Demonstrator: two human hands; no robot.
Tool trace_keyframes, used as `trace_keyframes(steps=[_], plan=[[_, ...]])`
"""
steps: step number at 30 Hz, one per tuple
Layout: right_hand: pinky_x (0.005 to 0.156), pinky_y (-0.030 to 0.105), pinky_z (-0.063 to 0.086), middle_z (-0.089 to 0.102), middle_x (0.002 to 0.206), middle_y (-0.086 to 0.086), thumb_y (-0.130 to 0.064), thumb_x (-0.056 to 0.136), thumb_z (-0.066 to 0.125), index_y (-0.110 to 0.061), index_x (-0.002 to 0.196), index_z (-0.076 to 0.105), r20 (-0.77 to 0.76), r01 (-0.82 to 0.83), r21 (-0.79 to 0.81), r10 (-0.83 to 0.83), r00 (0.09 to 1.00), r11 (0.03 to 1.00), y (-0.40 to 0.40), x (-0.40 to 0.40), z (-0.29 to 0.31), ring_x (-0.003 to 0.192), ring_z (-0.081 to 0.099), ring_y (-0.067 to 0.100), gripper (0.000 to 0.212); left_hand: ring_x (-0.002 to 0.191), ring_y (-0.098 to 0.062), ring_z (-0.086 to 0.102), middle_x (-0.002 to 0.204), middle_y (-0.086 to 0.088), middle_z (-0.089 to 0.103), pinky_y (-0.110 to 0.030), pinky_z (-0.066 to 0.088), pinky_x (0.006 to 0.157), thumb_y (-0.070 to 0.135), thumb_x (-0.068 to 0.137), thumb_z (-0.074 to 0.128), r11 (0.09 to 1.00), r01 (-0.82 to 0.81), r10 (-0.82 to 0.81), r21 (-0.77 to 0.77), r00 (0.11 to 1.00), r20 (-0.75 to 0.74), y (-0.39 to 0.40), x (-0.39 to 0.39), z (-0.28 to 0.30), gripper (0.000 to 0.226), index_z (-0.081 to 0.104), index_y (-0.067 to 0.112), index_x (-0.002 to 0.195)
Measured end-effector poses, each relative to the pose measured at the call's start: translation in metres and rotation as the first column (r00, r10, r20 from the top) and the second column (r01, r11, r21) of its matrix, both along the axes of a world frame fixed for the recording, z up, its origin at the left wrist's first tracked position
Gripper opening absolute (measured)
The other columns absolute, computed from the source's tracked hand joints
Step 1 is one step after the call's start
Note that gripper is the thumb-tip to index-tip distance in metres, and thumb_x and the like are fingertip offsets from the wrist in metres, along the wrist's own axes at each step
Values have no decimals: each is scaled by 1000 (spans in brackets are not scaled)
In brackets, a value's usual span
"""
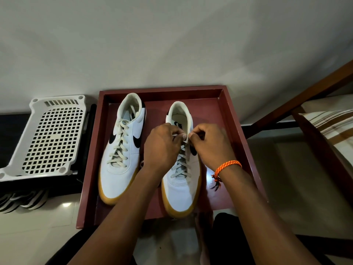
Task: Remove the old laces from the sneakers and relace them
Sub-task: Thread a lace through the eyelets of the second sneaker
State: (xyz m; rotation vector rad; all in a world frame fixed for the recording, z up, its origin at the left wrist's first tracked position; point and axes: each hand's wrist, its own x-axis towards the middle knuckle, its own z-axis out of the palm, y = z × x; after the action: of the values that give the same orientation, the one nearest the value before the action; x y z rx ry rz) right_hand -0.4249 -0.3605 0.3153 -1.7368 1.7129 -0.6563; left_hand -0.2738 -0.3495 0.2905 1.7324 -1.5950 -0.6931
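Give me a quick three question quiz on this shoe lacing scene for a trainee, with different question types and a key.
1. True or false: both white gum-soled sneakers sit inside the dark red wooden tray.
2. Which sneaker are both hands working on? A) left sneaker B) right sneaker
3. Fill in: the orange braided wristband is on the ___ wrist.

Key: 1 true. 2 B; the left hand and right hand each pinch the pale flat lace near its top eyelets. 3 right.
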Motion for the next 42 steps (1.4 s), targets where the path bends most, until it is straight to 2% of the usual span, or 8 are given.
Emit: trace_keyframes(steps=[13, 18, 21, 28, 34, 36, 39, 42], plan=[[72, 48, 65, 74, 68, -1, -10, 94, 73, -21, 75, 73, 180, 92, 120, -112, 977, 989, 0, -1, 2, 66, 73, 19, 22, 87, -6, 73, 93, 13, 77, -40, 62, 79, 29, 99, 75, 999, 32, -31, 44, 999, -38, -3, 4, -5, 9, 82, 27, 94], [78, 51, 59, 69, 90, 6, -15, 102, 53, -18, 89, 60, 17, 50, 95, -52, 998, 994, 3, 9, -2, 85, 67, 29, 15, 63, -13, 58, 64, 9, 57, -32, 39, 62, 44, 106, 56, 996, 45, -47, 80, 999, 18, -1, 3, -4, 43, 57, 25, 68], [73, 42, 52, 67, 96, 3, -11, 99, 53, -16, 94, 53, -109, 40, -58, -46, 993, 998, 4, 7, 10, 87, 65, 29, 7, 77, -11, 66, 80, 12, 70, -34, 48, 65, 66, 96, 53, 994, 58, -63, 95, 997, 43, 1, 3, 0, 40, 71, 33, 83], [62, 35, 55, 72, 77, -2, -6, 110, 37, -8, 98, 50, 355, 111, -76, -77, 932, 991, -10, -10, 24, 58, 60, 6, 18, 79, -12, 70, 86, 14, 72, -38, 59, 71, 76, 84, 59, 992, 66, -76, 107, 993, 89, 1, 13, -1, 39, 70, 40, 93], [51, 31, 49, 44, 74, -2, -6, 110, 46, -13, 93, 55, 904, 324, -75, -73, 422, 943, -21, -17, 31, 54, 38, 7, 21, 77, -12, 68, 84, 14, 70, -37, 57, 68, 79, 82, 61, 993, 60, -72, 97, 990, 125, 4, 15, 1, 37, 64, 43, 93], [53, 32, 50, 50, 80, -3, -12, 108, 50, -15, 93, 57, 823, 342, -96, -118, 556, 935, -21, -21, 25, 54, 45, 7, 17, 77, -11, 68, 83, 14, 70, -40, 60, 70, 81, 80, 60, 994, 57, -68, 92, 990, 121, 4, 16, 1, 41, 63, 42, 93], [62, 32, 47, 62, 81, -6, -29, 106, 53, -25, 88, 60, 169, 89, -90, -73, 983, 992, -14, -19, 8, 65, 59, 13, 20, 77, -9, 69, 84, 15, 71, -42, 61, 70, 77, 77, 64, 991, 75, -85, 107, 993, 86, 3, 16, 0, 40, 63, 40, 92], [69, 39, 48, 65, 83, 2, -37, 110, 44, -21, 88, 61, -41, -81, 141, 87, 995, 987, -1, 2, -5, 79, 62, 25, 32, 79, -6, 69, 85, 17, 72, -43, 61, 71, 73, 70, 65, 988, 98, -105, 118, 993, 56, 3, 16, 1, 39, 64, 40, 91]])
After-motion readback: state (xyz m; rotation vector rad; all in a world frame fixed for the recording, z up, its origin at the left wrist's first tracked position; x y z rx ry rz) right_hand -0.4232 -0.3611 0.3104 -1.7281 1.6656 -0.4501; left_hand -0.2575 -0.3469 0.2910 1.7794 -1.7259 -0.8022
